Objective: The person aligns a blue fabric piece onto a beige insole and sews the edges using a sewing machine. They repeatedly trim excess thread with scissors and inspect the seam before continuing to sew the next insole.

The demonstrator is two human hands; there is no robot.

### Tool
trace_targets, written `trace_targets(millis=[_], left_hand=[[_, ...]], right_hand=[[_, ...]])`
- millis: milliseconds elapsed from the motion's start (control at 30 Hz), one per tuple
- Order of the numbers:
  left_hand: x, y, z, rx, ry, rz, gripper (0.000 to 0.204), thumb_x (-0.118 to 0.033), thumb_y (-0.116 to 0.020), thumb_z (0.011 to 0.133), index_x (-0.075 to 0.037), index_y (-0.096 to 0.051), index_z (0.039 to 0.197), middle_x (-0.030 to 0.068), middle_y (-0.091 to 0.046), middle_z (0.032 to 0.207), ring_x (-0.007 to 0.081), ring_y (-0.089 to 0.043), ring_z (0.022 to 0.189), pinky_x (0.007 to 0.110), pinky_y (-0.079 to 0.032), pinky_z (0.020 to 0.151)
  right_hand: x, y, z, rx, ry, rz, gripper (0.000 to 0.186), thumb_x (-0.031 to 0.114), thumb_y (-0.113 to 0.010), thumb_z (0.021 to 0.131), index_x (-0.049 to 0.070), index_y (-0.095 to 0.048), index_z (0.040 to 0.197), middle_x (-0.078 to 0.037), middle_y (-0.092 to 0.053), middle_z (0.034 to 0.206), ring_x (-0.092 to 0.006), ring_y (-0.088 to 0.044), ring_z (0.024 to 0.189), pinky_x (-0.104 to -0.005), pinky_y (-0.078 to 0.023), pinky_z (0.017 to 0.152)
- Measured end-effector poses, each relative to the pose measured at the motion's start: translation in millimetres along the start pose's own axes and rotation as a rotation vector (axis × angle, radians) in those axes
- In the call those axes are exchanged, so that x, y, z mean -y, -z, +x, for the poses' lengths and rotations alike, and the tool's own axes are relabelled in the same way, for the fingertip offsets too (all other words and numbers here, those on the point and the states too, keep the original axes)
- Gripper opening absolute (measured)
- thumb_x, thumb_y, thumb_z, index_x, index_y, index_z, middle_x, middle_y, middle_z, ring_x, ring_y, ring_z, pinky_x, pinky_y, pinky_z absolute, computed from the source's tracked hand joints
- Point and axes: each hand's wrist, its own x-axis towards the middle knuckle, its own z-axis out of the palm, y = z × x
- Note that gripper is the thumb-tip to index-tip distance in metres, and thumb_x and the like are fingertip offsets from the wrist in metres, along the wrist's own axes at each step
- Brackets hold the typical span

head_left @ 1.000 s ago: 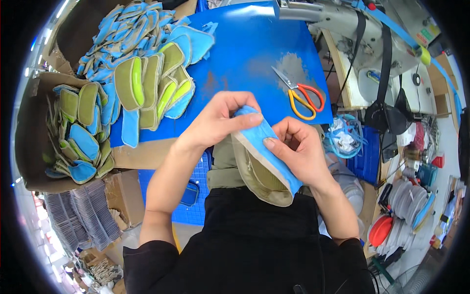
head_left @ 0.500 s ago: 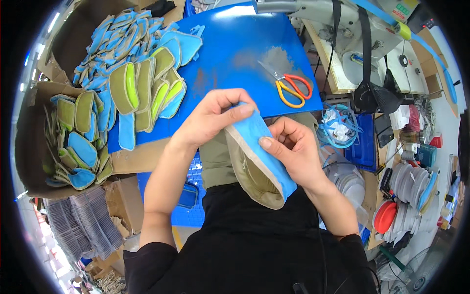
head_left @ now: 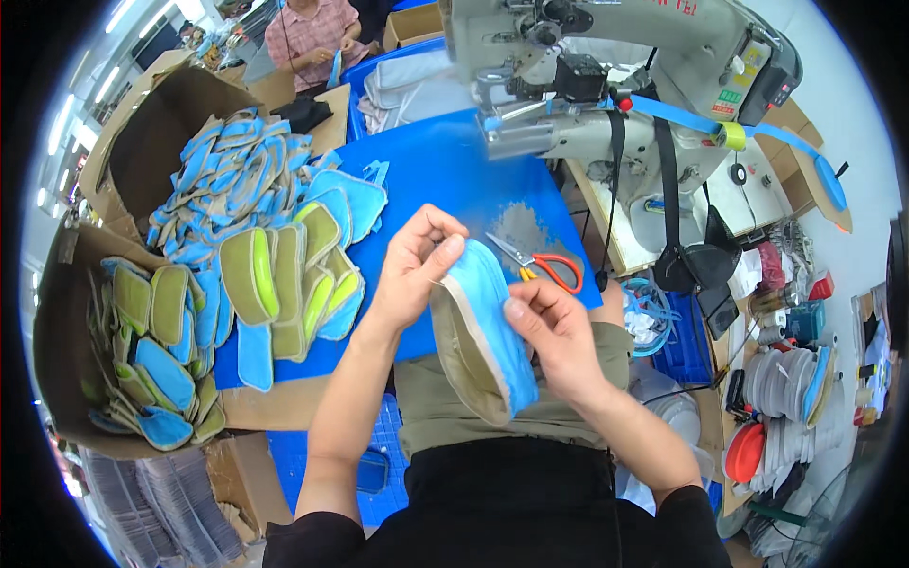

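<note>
Over my lap I hold a sewn fabric pouch [head_left: 492, 308], blue on its right face and khaki on the left, with a pale bound edge along its gaping opening. My left hand [head_left: 417, 270] pinches its upper end between thumb and fingers. Lower down, my right hand [head_left: 559, 336] grips the blue side, thumb on top and the other fingers curled. Just beyond the right hand, scissors [head_left: 540, 263] with red and orange handles lie on the blue table [head_left: 431, 175], blades pointing away to the left. Several similar blue, khaki and lime pieces [head_left: 289, 275] are stacked left of my left hand.
A cardboard box [head_left: 62, 350] full of similar pieces stands at the left, beside a heap of blue pieces [head_left: 232, 189]. At the far right is a sewing machine [head_left: 606, 123] with hanging straps. Tape rolls [head_left: 781, 379] line the right side. A person [head_left: 312, 43] works at the far left.
My view has tilted up, bringing more of the sewing machine and another person into sight. The pouch is turned more upright, its opening narrower; both hands keep hold of it.
</note>
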Motion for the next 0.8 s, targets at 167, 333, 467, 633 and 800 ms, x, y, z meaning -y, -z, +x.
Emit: trace_targets(millis=[167, 333, 467, 633, 800], left_hand=[[-7, 31, 42, 0.012, -0.027, 0.056, 0.015, -0.021, -0.067, 0.102, -0.006, -0.062, 0.101, -0.0007, -0.057, 0.095, 0.0067, -0.052, 0.083, 0.024, -0.042, 0.074], [-2, 59, 78, 0.019, -0.005, -0.033, 0.015, -0.02, -0.069, 0.101, -0.007, -0.063, 0.103, -0.0017, -0.061, 0.098, 0.0052, -0.055, 0.086, 0.023, -0.046, 0.077], [0, 61, 103, 0.047, 0.015, -0.039, 0.017, -0.022, -0.069, 0.102, -0.007, -0.063, 0.102, -0.0015, -0.062, 0.1, 0.0051, -0.056, 0.087, 0.022, -0.046, 0.078], [9, 61, 122, 0.085, 0.027, -0.029, 0.018, -0.023, -0.069, 0.102, -0.007, -0.062, 0.101, -0.0006, -0.064, 0.104, 0.0054, -0.058, 0.089, 0.023, -0.046, 0.08], [18, 61, 131, 0.067, 0.038, -0.073, 0.018, -0.024, -0.069, 0.102, -0.008, -0.062, 0.101, -0.0006, -0.065, 0.104, 0.0055, -0.058, 0.09, 0.023, -0.047, 0.081]], right_hand=[[48, 52, 61, -0.266, 0.227, -0.12, 0.029, 0.017, -0.066, 0.102, 0.005, -0.06, 0.128, 0.0, -0.064, 0.094, -0.0062, -0.057, 0.08, -0.0212, -0.047, 0.07], [101, 97, 131, -0.4, 0.393, -0.047, 0.031, 0.028, -0.064, 0.104, 0.006, -0.061, 0.125, -0.002, -0.066, 0.092, -0.0067, -0.058, 0.076, -0.0218, -0.046, 0.066], [141, 104, 162, -0.339, 0.323, -0.142, 0.035, 0.036, -0.067, 0.101, 0.005, -0.066, 0.118, 0.003, -0.059, 0.079, -0.0052, -0.048, 0.065, -0.0219, -0.037, 0.058], [158, 97, 187, -0.26, 0.293, -0.494, 0.037, 0.038, -0.067, 0.1, 0.006, -0.069, 0.119, 0.011, -0.038, 0.066, -0.0012, -0.031, 0.057, -0.0221, -0.02, 0.052], [154, 97, 189, -0.206, 0.258, -0.293, 0.03, 0.023, -0.067, 0.098, 0.006, -0.066, 0.123, 0.012, -0.049, 0.074, 0.0025, -0.033, 0.057, -0.0181, -0.023, 0.051]])
